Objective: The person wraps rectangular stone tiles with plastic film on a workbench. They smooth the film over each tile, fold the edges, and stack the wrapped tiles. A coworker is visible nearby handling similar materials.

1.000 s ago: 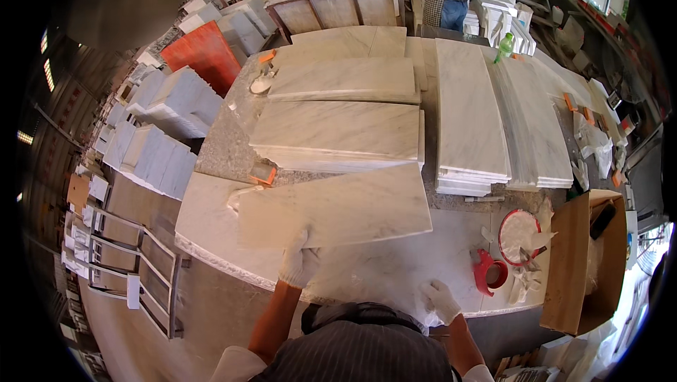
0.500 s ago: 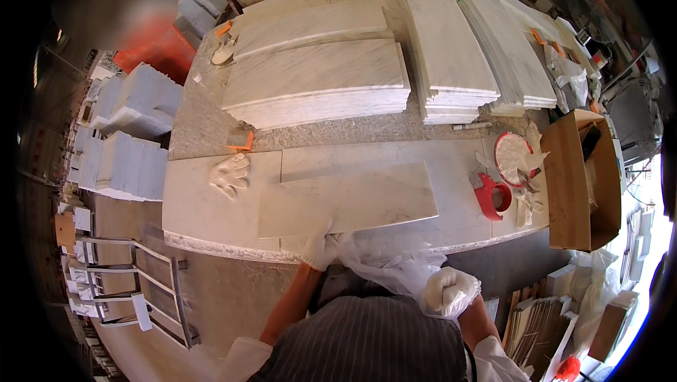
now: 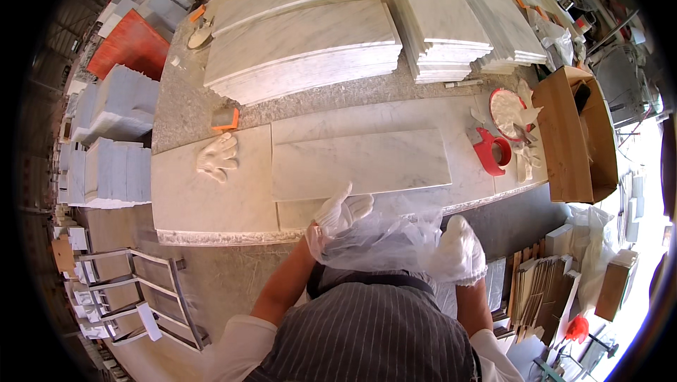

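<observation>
A thin white marble slab (image 3: pixel 360 165) lies on the larger slabs that cover the near side of the bench. Just below its front edge is my left hand (image 3: pixel 343 211), in a white knit glove, thumb raised and fingers apart. Clear plastic film (image 3: pixel 395 234) hangs in front of my waist, some of it over my left palm and wrist. Lower on the right, my gloved right hand (image 3: pixel 460 249) is closed on the other end of the film; its fingertips are hidden. A loose white glove (image 3: pixel 217 158) rests left of the thin slab.
Stacked marble slabs (image 3: pixel 303 51) fill the far side. To the right are a red tape dispenser (image 3: pixel 486 153), a tub of white paste (image 3: pixel 506 111) and an open cardboard box (image 3: pixel 568 139). A metal rack (image 3: pixel 137 290) stands on the floor at left.
My left hand has left the thin slab's edge and opened under the film. That slab now lies straighter along the bench. The film is spread wider between my hands. My view has shifted.
</observation>
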Demonstrator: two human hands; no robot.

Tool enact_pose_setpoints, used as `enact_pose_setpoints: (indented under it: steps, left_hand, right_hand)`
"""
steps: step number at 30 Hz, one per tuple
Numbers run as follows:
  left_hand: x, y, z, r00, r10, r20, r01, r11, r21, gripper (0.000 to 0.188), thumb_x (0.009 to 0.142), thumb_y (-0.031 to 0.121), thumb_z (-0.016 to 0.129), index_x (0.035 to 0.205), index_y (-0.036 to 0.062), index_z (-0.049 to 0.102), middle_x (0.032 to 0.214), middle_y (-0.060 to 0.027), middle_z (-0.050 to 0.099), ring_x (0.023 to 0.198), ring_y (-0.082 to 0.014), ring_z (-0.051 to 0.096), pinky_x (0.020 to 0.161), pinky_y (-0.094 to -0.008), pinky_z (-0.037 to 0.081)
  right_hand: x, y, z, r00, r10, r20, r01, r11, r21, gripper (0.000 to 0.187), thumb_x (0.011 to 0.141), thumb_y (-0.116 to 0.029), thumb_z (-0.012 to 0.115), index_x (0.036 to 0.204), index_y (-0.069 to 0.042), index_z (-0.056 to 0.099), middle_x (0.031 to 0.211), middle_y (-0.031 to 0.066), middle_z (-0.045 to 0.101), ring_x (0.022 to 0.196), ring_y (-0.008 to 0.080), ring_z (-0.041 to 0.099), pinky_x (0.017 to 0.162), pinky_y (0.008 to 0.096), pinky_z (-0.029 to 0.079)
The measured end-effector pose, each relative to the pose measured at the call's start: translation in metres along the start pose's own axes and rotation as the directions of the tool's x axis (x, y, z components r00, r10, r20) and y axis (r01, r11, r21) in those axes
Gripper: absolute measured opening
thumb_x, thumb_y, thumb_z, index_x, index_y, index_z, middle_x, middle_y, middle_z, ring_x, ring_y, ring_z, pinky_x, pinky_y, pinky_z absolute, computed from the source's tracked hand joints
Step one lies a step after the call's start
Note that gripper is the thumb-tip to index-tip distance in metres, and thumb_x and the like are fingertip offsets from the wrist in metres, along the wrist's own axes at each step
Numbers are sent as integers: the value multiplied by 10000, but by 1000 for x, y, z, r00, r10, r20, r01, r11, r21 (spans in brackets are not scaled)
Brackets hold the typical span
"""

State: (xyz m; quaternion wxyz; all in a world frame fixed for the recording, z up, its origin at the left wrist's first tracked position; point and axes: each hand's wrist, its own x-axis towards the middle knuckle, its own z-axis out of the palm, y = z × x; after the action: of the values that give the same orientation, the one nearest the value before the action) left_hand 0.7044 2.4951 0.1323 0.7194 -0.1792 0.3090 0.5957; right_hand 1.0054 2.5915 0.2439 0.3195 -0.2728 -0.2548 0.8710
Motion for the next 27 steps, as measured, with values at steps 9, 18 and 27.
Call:
enact_pose_setpoints:
  steps: [9, 18, 27]
  left_hand:
    - [-110, 10, 59, 930, -93, 355, -347, 87, 934, 647, 938, 221, 619, 1461, -14, 322, 1470, -178, 419, 1327, -234, 445, 1098, -343, 349]
    - [-132, 47, 38, 951, -307, 29, -22, 26, 999, 534, 853, 176, 688, 1341, 18, 542, 1245, -88, 608, 1077, -194, 593, 974, -326, 431]
    - [-123, 82, 23, 899, 223, 376, -437, 481, 760, 653, 915, 295, 644, 1461, 68, 368, 1409, -96, 467, 1259, -183, 475, 1075, -328, 384]
  right_hand:
    - [23, -25, 17, 915, -218, -339, 233, 972, 5, 198, 1000, -139, 518, 1161, -35, 565, 1021, 48, 619, 890, 139, 622, 797, 280, 540]
    - [47, -44, 3, 858, -346, -378, 275, 934, -230, 109, 978, -143, 528, 1053, -91, 589, 874, -33, 573, 592, 9, 433, 513, 159, 395]
    - [72, -36, 4, 878, -281, -388, 321, 946, 40, 119, 988, -178, 511, 978, -94, 596, 814, -36, 529, 655, 59, 502, 570, 217, 460]
